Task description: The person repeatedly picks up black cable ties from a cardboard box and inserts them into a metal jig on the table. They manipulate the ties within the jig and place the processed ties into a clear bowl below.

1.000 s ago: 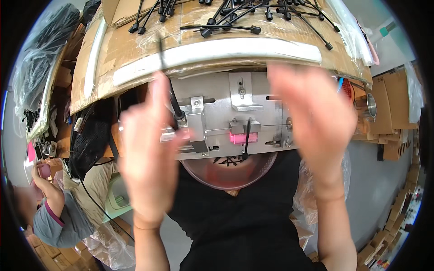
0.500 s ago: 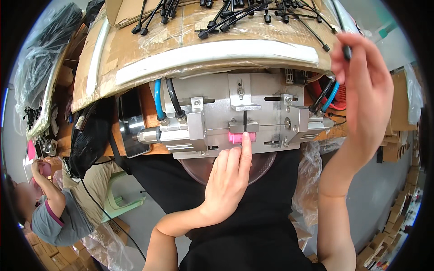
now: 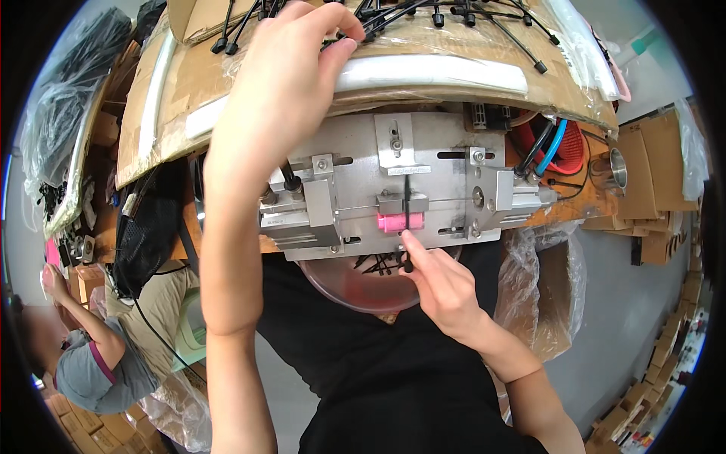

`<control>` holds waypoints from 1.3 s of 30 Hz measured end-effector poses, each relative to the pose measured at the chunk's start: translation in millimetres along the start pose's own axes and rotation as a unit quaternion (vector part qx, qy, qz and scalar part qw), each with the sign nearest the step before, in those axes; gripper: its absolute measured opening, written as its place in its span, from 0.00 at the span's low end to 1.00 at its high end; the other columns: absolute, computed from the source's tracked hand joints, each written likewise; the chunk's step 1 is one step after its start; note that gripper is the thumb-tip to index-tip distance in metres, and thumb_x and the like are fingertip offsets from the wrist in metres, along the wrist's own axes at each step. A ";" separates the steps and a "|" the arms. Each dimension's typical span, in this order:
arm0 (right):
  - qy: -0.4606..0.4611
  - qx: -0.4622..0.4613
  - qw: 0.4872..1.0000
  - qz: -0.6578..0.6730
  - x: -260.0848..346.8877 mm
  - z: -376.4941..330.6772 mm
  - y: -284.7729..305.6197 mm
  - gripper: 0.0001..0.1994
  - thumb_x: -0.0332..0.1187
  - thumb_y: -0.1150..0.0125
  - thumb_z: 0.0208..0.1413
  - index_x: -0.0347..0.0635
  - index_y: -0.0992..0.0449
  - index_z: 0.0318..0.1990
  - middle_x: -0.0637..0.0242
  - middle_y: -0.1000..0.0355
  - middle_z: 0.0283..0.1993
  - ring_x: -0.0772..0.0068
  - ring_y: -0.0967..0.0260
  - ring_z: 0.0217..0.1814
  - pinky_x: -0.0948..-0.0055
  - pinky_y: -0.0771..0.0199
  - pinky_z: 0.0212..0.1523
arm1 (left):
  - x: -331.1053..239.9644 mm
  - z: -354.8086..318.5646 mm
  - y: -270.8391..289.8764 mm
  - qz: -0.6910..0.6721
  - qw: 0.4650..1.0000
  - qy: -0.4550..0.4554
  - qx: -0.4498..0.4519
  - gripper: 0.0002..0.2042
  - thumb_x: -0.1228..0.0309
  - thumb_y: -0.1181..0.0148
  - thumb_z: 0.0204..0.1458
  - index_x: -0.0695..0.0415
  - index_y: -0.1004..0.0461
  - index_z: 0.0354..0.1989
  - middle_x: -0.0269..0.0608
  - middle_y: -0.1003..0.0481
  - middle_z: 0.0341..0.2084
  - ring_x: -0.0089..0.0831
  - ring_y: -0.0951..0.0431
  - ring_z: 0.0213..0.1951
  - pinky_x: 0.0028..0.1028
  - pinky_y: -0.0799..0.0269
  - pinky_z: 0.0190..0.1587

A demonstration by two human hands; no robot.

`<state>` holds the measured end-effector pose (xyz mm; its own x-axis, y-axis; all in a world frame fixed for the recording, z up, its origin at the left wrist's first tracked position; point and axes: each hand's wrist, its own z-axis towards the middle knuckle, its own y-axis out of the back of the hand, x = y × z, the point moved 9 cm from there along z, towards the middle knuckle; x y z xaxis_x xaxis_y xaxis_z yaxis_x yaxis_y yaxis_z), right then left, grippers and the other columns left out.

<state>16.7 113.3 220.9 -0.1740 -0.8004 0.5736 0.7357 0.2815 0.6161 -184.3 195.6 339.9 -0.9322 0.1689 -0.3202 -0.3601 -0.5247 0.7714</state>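
Observation:
My left hand (image 3: 287,76) reaches over the cardboard at the top, thumb and fingers pinched at a thin black rod (image 3: 333,41) with a cap end; much of it is hidden. Low at the centre, my right hand (image 3: 446,291) is closed on another black capped rod (image 3: 407,198), its cap end below the fingertips. This rod lies across a small metal block (image 3: 389,203) and a pink piece (image 3: 393,222) in the middle of a metal clamping fixture (image 3: 355,166). My right index fingertip is just below the pink piece.
Several black capped rods (image 3: 469,15) lie on the cardboard (image 3: 181,83), edged by a white foam strip (image 3: 439,76). A clear bowl (image 3: 348,295) with black rods sits below the fixture. Blue hose (image 3: 556,147) and a red basket (image 3: 571,155) are right. Another person (image 3: 98,356) sits left.
My left hand has left the fixture and moved up to the rods on the cardboard. My right hand has come down from the upper right to the rod in the fixture.

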 end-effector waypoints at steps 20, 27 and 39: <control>-0.138 0.113 0.965 -0.194 -86.7 190.6 148.0 0.15 0.30 0.42 0.57 0.38 0.27 0.51 0.68 0.32 0.25 0.75 0.36 0.26 0.75 0.35 0.30 | -106.4 -171.0 -62.3 0.032 0.995 0.046 0.078 0.32 0.84 0.42 0.40 0.70 0.35 0.61 0.43 0.33 0.36 0.36 0.30 0.36 0.31 0.29 0.42; -0.201 0.006 0.949 0.243 -130.1 164.9 196.5 0.15 0.37 0.48 0.67 0.34 0.30 0.52 0.74 0.38 0.31 0.85 0.44 0.33 0.85 0.45 0.33 | -104.8 -166.7 -77.2 0.029 0.991 0.052 0.116 0.34 0.83 0.43 0.41 0.71 0.40 0.63 0.44 0.34 0.37 0.36 0.32 0.38 0.30 0.30 0.44; -0.018 -0.016 0.999 0.047 8.3 14.2 29.2 0.30 0.16 0.29 0.40 0.26 0.30 0.55 0.60 0.29 0.29 0.64 0.33 0.26 0.68 0.30 0.27 | -28.5 22.7 -6.5 0.090 0.986 -0.090 -0.106 0.14 0.84 0.41 0.47 0.63 0.26 0.44 0.46 0.25 0.33 0.40 0.24 0.37 0.32 0.29 0.42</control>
<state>27.5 122.4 251.3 -0.1268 -0.7521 0.6467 0.7697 0.3367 0.5424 -156.2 213.1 356.6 -0.9787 0.1927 -0.0712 -0.1903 -0.7191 0.6684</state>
